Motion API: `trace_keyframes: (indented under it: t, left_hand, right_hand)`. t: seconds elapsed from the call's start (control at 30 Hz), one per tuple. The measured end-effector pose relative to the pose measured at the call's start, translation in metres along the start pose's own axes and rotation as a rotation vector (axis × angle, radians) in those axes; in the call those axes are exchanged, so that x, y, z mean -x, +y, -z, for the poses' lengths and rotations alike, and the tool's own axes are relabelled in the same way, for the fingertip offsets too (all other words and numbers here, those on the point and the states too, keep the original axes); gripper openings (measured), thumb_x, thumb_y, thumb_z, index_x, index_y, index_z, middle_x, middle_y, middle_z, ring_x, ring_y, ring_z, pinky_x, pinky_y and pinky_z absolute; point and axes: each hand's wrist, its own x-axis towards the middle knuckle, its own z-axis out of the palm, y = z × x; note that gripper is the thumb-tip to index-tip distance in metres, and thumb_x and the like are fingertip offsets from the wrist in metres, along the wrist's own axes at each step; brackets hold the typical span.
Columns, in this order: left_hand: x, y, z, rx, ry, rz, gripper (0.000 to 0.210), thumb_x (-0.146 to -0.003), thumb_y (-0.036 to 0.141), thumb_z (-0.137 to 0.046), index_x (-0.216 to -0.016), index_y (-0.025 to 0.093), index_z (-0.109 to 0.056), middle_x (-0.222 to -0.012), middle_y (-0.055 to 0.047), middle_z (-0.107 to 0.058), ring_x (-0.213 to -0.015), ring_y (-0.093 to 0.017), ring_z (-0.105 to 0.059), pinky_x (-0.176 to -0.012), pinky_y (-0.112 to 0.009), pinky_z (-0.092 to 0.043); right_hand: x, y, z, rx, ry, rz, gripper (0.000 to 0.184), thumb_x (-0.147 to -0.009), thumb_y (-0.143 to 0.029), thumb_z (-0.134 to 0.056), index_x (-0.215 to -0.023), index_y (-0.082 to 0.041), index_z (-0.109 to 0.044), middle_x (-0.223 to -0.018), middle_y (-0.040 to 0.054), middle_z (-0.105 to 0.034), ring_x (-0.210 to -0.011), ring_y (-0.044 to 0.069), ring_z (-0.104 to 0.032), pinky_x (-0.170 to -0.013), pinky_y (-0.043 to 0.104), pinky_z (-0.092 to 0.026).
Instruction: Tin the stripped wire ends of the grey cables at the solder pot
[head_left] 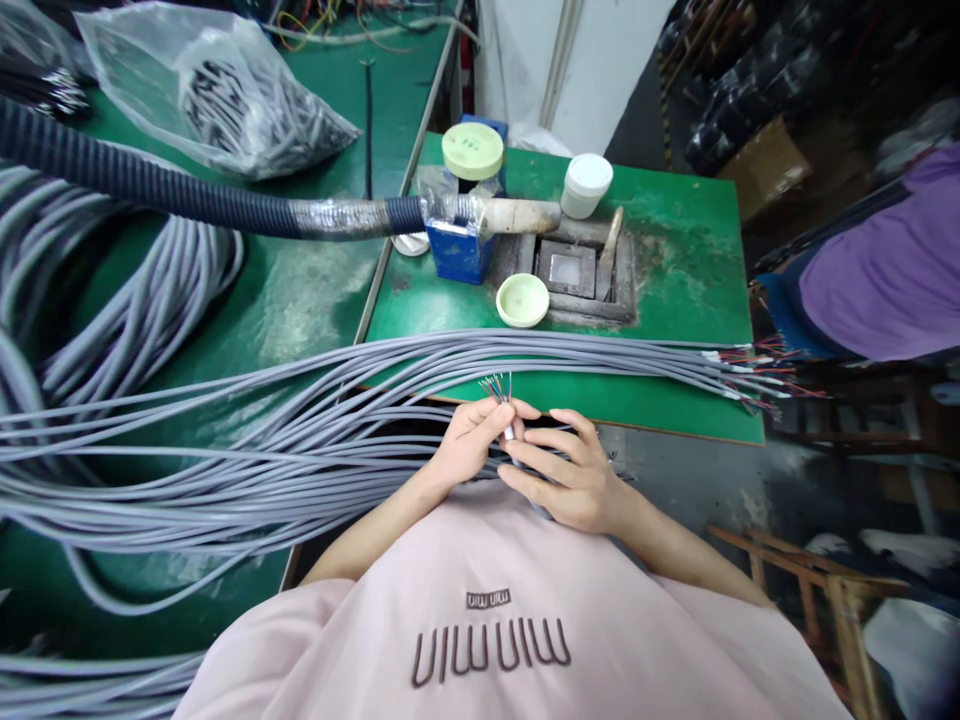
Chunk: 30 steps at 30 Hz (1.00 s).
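Note:
Close in front of my chest, my left hand (pixel 472 440) pinches the end of a grey multi-core cable between thumb and finger. Its thin coloured wires (pixel 496 387), red and dark ones among them with pale tips, fan upward above the fingers. A short white sleeve (pixel 509 433) shows just below the pinch. My right hand (pixel 574 472) lies against the same cable from the right, fingers curved over it and somewhat apart. Its thumb is hidden. Beyond both hands, a bundle of grey cables (pixel 480 350) stretches across the green bench, stripped ends (pixel 750 370) at the right.
Behind the bundle are a solder pot (pixel 568 268) with a scraper (pixel 611 250), a pale green dish (pixel 523 300), a white tub (pixel 587 185) and a ribbed hose (pixel 225 200). Coiled cables (pixel 150 290) lie left. A person in purple (pixel 885 260) is at right, near a wooden stool (pixel 817 580).

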Motion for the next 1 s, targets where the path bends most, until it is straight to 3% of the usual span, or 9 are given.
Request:
trace_keyframes:
  t: [0.2,0.37,0.43,0.5,0.57,0.63,0.77,0.9,1.0]
  left_hand:
    - [-0.006,0.001,-0.003,-0.104,-0.057,-0.006,0.041,-0.088,0.049,-0.055,-0.099,0.013,-0.072,-0.070,-0.003,-0.064,-0.061,-0.010,-0.055,-0.061,-0.023,-0.046]
    - [-0.018,-0.005,0.000,-0.485,-0.153,-0.127,0.040,-0.091,0.037,-0.051,-0.125,0.016,-0.058,-0.087,-0.005,-0.068,-0.072,-0.013,-0.058,-0.072,-0.028,-0.048]
    - [-0.024,-0.008,0.003,-0.712,-0.126,-0.264,0.036,-0.091,0.032,-0.052,-0.123,0.016,-0.059,-0.090,-0.006,-0.068,-0.079,-0.016,-0.058,-0.080,-0.032,-0.046]
    - [-0.031,-0.010,0.006,-0.944,-0.070,-0.386,0.032,-0.091,0.030,-0.052,-0.118,0.017,-0.061,-0.096,-0.008,-0.069,-0.089,-0.020,-0.059,-0.085,-0.036,-0.043]
    - [-0.039,-0.012,0.006,-1.153,-0.007,-0.444,0.030,-0.091,0.029,-0.051,-0.117,0.018,-0.062,-0.106,-0.011,-0.068,-0.100,-0.024,-0.056,-0.087,-0.039,-0.040]
    - [-0.049,-0.015,0.005,-1.319,0.048,-0.457,0.030,-0.091,0.029,-0.052,-0.116,0.019,-0.062,-0.113,-0.012,-0.066,-0.104,-0.027,-0.054,-0.086,-0.041,-0.038]
    - [-0.067,-0.020,0.000,-1.472,0.152,-0.451,0.020,-0.089,0.027,-0.053,-0.104,0.020,-0.065,-0.105,-0.012,-0.066,-0.099,-0.029,-0.053,-0.080,-0.042,-0.036]
    - [-0.072,-0.016,-0.005,-1.433,0.145,-0.486,0.012,-0.090,0.024,-0.052,-0.094,0.020,-0.062,-0.098,-0.010,-0.066,-0.094,-0.027,-0.056,-0.078,-0.039,-0.037]
    - [-0.063,-0.007,-0.008,-1.312,0.094,-0.520,0.012,-0.091,0.023,-0.048,-0.097,0.019,-0.058,-0.094,-0.007,-0.065,-0.087,-0.022,-0.059,-0.075,-0.034,-0.041]
  right_hand:
    - [0.003,0.000,0.004,0.026,-0.017,-0.051,0.021,-0.085,-0.014,-0.062,-0.101,-0.027,-0.068,-0.110,0.0000,-0.072,-0.111,0.017,-0.057,-0.109,0.046,-0.036]
    - [0.047,0.008,0.043,0.196,-0.058,-0.296,0.020,-0.083,-0.010,-0.056,-0.093,-0.024,-0.065,-0.107,0.0030,-0.072,-0.111,0.020,-0.060,-0.104,0.045,-0.039]
    - [0.081,0.008,0.065,0.344,-0.204,-0.541,0.016,-0.081,-0.012,-0.056,-0.091,-0.021,-0.066,-0.105,0.0072,-0.072,-0.108,0.024,-0.061,-0.096,0.044,-0.044]
    - [0.116,0.004,0.083,0.416,-0.545,-0.781,0.022,-0.080,-0.010,-0.053,-0.095,-0.018,-0.067,-0.110,0.0122,-0.070,-0.107,0.029,-0.062,-0.088,0.046,-0.047]
    - [0.140,-0.003,0.092,0.395,-0.784,-0.983,0.027,-0.078,-0.011,-0.053,-0.100,-0.015,-0.068,-0.103,0.0157,-0.072,-0.093,0.030,-0.068,-0.078,0.044,-0.051]
    - [0.148,-0.009,0.091,0.252,-0.831,-1.089,0.029,-0.081,-0.014,-0.052,-0.105,-0.015,-0.068,-0.103,0.0161,-0.073,-0.089,0.028,-0.070,-0.075,0.041,-0.053]
    - [0.122,-0.010,0.058,-0.182,-0.546,-1.082,0.029,-0.087,-0.026,-0.052,-0.112,-0.018,-0.066,-0.115,0.0126,-0.070,-0.103,0.025,-0.068,-0.086,0.040,-0.054]
    - [0.086,0.009,0.010,-0.872,-0.245,-1.159,0.036,-0.084,-0.038,-0.057,-0.113,-0.017,-0.062,-0.100,0.0103,-0.074,-0.082,0.018,-0.072,-0.071,0.032,-0.057]
    - [0.069,0.036,-0.008,-1.276,0.167,-1.266,0.050,-0.081,-0.046,-0.061,-0.122,-0.021,-0.051,-0.101,0.0080,-0.073,-0.067,0.014,-0.069,-0.056,0.026,-0.054]
